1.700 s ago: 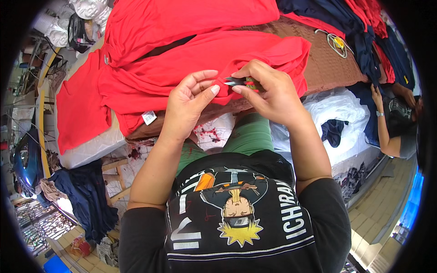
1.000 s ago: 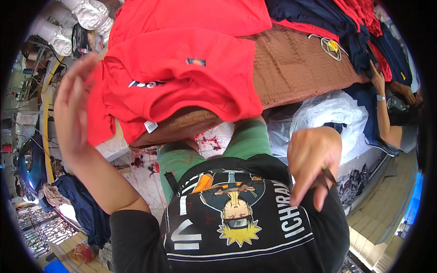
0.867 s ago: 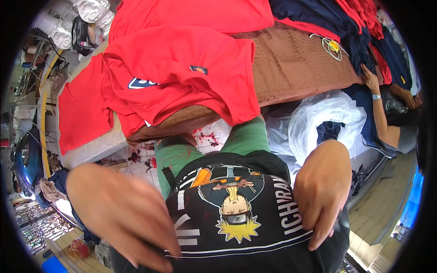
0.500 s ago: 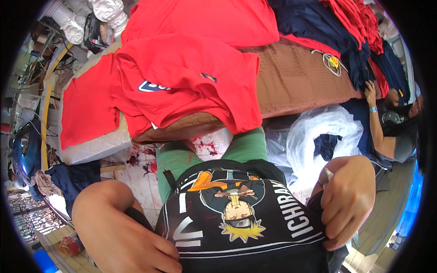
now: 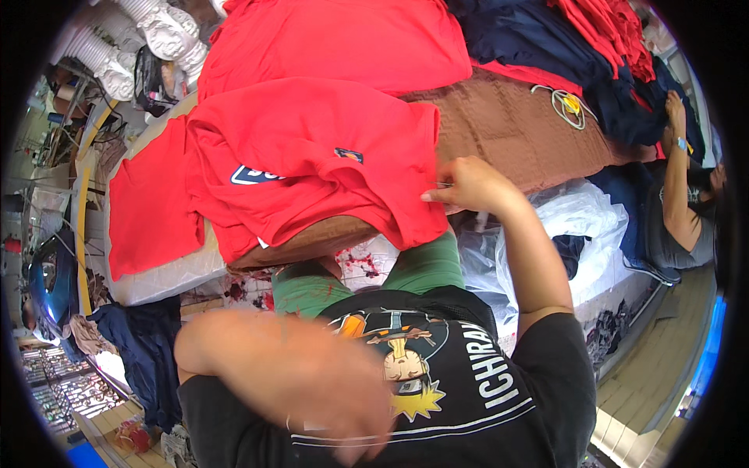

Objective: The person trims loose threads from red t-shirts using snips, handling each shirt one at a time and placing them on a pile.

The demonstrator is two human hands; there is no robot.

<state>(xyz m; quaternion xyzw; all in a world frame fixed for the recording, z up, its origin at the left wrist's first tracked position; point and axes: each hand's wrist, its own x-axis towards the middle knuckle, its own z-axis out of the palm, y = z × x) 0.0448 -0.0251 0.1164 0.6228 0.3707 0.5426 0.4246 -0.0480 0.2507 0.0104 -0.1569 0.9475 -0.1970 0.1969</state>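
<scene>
A red sweatshirt [image 5: 312, 125] with a dark blue-and-white print and a small sewn patch lies in loose folds before me, one sleeve spread to the left. My right hand [image 5: 472, 186] reaches over to its right edge. The fingertips are pinched together at the red cloth, and a thin small thing shows at them, too small to name. My left hand [image 5: 343, 390] is in front of my black printed T-shirt [image 5: 499, 351], smeared by motion, so its fingers cannot be made out.
The sweatshirt rests on a brown cloth-covered pad [image 5: 515, 117]. Beyond are more red garments [image 5: 335, 47] and dark blue ones [image 5: 523, 39]. A looped cord [image 5: 573, 109] lies at right. Clear plastic sheeting [image 5: 593, 210] is below. A co-worker's arm [image 5: 679, 171] reaches into garments at far right.
My right hand has gone from beside my shirt up to the sweatshirt's right edge. My left hand has moved right across my shirt. The co-worker's arm has shifted up and right.
</scene>
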